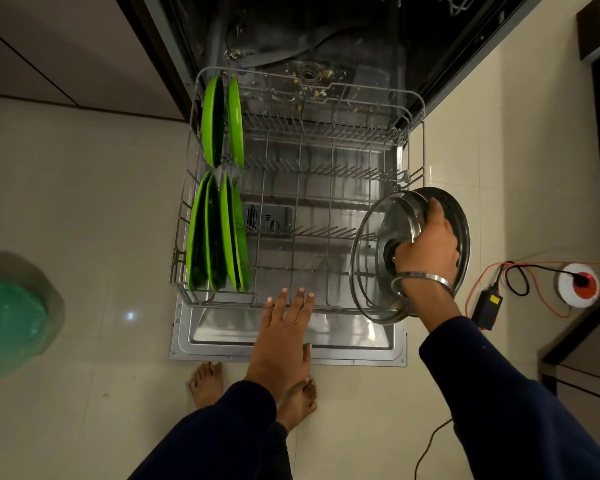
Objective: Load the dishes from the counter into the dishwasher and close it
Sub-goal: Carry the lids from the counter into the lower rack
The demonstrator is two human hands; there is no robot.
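pale floor tiles (pixel 84 209) surround an open dishwasher (pixel 326 36), whose door (pixel 284 344) lies flat with the lower rack (pixel 302 188) drawn out over it. interior floor of the machine shows scattered food debris near the drain.

rack contents: two green plates (pixel 224 121) stand on edge in the rear left corner; four more green plates (pixel 217 233), also on edge, stand in the front left section. remainder of the rack holds no dishes.

right hand (pixel 428 247): fingers curled round the centre knob of a glass lid (pixel 378 251) with a metal rim. a second lid (pixel 454 216) sits directly behind it in the same grip. both are held upright, tilted, above the front right corner of the rack. contact with the rack wires cannot be determined. a metal bangle (pixel 421 280) is on this wrist.

left hand (pixel 284 327): fingers straight and together, palm down, holding nothing, over the front edge of the rack. whether the fingertips touch it cannot be determined.

dark sleeves cover both forearms. two bare feet (pixel 207 384) stand just in front of the door edge.

other items: a blurred green bin (pixel 7 320) at far left; at right, on the floor, a white and red cable reel (pixel 579 284) with a black power adapter (pixel 487 306) and orange cable (pixel 478 282) beside it.
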